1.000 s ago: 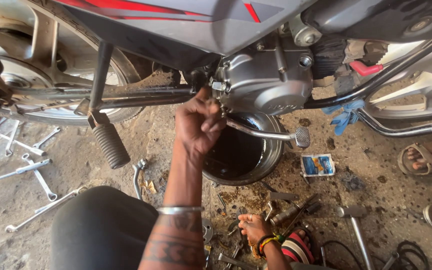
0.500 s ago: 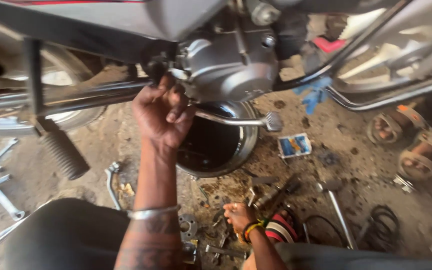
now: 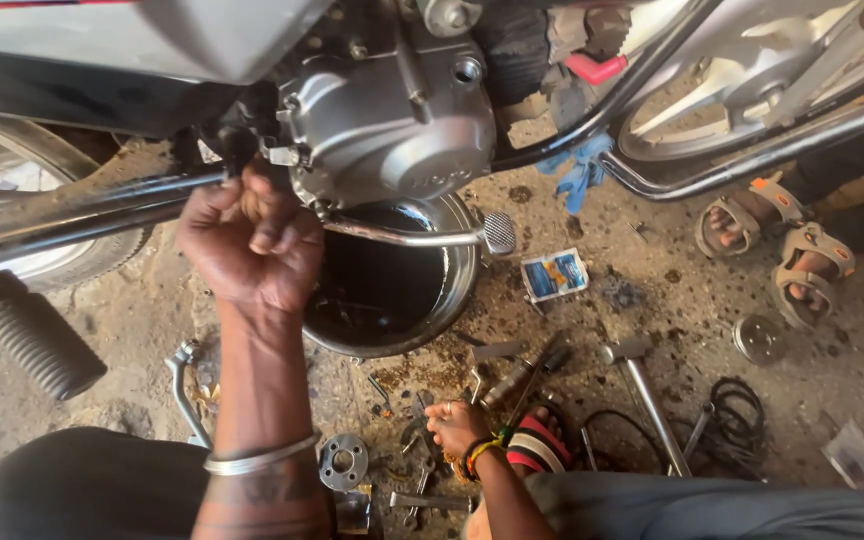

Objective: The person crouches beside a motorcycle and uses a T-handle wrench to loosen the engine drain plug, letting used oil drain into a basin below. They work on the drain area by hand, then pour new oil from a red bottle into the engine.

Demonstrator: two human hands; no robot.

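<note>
My left hand reaches up to the lower left edge of the silver motorcycle engine. Its fingers are curled tight around a part there that the fist hides. A metal bangle circles that forearm. My right hand, with a beaded band at the wrist, rests low on the dirty ground among small tools and metal bits. Its fingers touch them, and I cannot tell whether it holds one. Under the engine sits a round steel pan full of dark oil, with a chrome lever across it.
A ribbed footpeg sticks out at left. A bent wrench, round flange, hammer, black cable coil, small packet and metal disc lie around. Another person's sandalled feet stand at right.
The view has drawn closer and shifted left across the engine. My left hand stays gripped at the engine's lower edge, and my right hand stays among the tools on the ground.
</note>
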